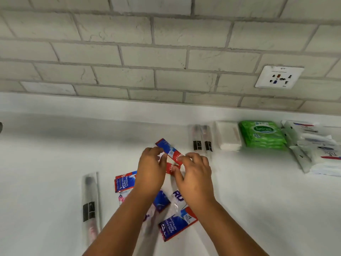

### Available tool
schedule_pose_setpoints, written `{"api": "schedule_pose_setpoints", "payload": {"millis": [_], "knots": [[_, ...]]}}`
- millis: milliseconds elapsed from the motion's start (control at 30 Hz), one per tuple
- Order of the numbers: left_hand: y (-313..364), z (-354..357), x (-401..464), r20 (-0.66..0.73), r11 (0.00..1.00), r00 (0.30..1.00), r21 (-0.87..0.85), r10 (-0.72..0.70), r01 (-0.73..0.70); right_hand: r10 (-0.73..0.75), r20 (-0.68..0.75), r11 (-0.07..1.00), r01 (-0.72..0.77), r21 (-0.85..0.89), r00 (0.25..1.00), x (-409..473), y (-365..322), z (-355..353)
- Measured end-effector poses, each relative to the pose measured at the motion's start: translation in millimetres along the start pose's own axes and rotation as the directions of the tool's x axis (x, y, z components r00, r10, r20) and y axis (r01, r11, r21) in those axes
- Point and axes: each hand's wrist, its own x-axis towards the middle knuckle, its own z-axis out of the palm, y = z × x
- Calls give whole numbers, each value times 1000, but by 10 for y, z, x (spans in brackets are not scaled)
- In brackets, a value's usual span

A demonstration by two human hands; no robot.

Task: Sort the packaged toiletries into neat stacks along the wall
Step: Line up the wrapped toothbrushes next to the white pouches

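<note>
White counter [55, 145]: stacks [263, 134] sit at two o'clock — both hands [153, 167] [195, 170] pinch one toothpaste box [170, 151]; loose packets [177, 223] remain at six.

Wall socket [279, 77] on brick wall [147, 43]

A grey-white brick-tile wall [166, 43] is filling the upper frame; a white socket plate [279, 77] is sitting at upper right, above the white surface [46, 154].

Red-blue toothpaste box [170, 152] — tilted, lifted.
</note>
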Motion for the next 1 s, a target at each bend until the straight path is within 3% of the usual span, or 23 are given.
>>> {"api": "schedule_pose_setpoints", "payload": {"millis": [167, 367, 533, 767, 1000], "knots": [[-596, -690, -264, -132, 987, 978, 4, -162, 163, -103, 199, 995, 101, 22, 975, -366, -488, 78], [-1136, -1340, -465, -201, 925, 920, 108, -337, 363, -230, 307, 970, 194, 144, 924, -841, -1022, 339], [-1215, -1470, -517, -83, 840, 860, 186, -503, 509, -195, 390, 975, 133, 180, 900, -1066, -1306, 542], [-1157, -1413, -515, 5, 837, 868, 267, -497, 478, -159, 388, 986, 128, 104, 908, -1208, -1449, 661], [-1219, -1419, -491, 113, 815, 813, -42, -571, 578, -141, 416, 987, 95, 128, 898, -1205, -1462, 628]]}}
